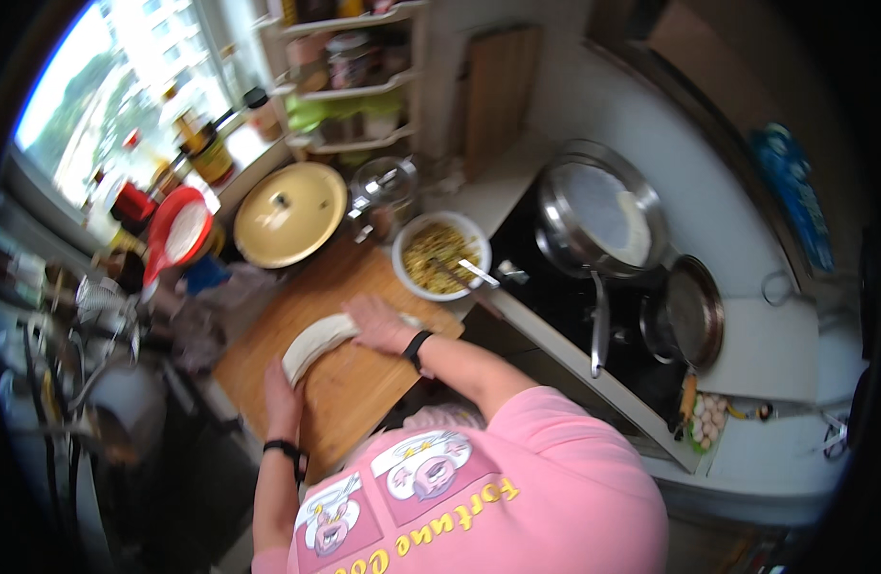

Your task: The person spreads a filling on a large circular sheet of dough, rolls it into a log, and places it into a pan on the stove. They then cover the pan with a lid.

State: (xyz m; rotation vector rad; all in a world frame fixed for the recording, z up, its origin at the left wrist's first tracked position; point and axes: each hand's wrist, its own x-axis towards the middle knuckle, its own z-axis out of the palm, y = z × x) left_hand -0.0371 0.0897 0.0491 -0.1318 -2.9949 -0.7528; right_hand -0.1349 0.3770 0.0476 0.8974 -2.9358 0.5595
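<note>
A thick roll of white dough [318, 342] lies curved across a wooden cutting board [347, 409]. My left hand [283, 402] touches the dough's near left end, with the palm along its side. My right hand [377, 324] lies on top of the dough towards its other end, and a little dough shows past the fingers. Both wrists wear dark bands. At the board's far right corner stands a white bowl [404, 276] of chopped yellow-green filling [430, 251], with chopsticks and a light-handled utensil in it.
A yellow-lidded pot [290, 215] and a red sieve [182, 226] stand beyond the board. On the right, a steel pan [587, 215] sits on the black cooktop [548, 316], its handle pointing towards me; a second pan [695, 312] and eggs [708, 422] are farther right. A sink area lies left.
</note>
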